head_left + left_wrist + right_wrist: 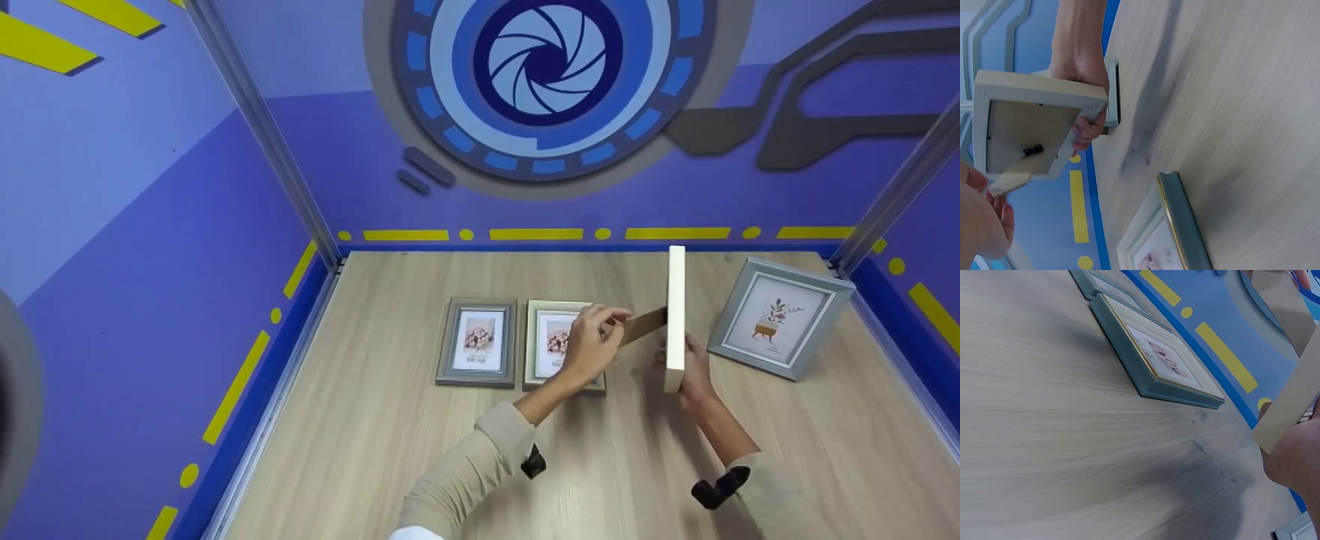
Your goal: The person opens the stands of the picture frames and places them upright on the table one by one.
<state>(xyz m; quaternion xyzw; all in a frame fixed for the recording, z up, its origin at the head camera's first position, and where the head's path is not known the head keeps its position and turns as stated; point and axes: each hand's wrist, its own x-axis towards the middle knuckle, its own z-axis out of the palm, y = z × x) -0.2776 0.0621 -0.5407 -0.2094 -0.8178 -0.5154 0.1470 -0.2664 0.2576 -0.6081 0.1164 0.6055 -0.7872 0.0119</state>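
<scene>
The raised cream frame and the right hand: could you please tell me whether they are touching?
Touching. The left wrist view shows it: the right hand grips the raised cream frame, its fingers curled round one edge.

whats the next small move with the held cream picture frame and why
Probably lower the cream rectangular picture frame onto the pale wooden table: its flat brown stand angles out behind, pinched by the left hand, while the right hand holds the frame raised.

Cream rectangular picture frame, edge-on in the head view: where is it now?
In the head view, the cream frame is right of centre, gripped by the right hand, left of the standing grey-blue rectangular picture frame.
</scene>
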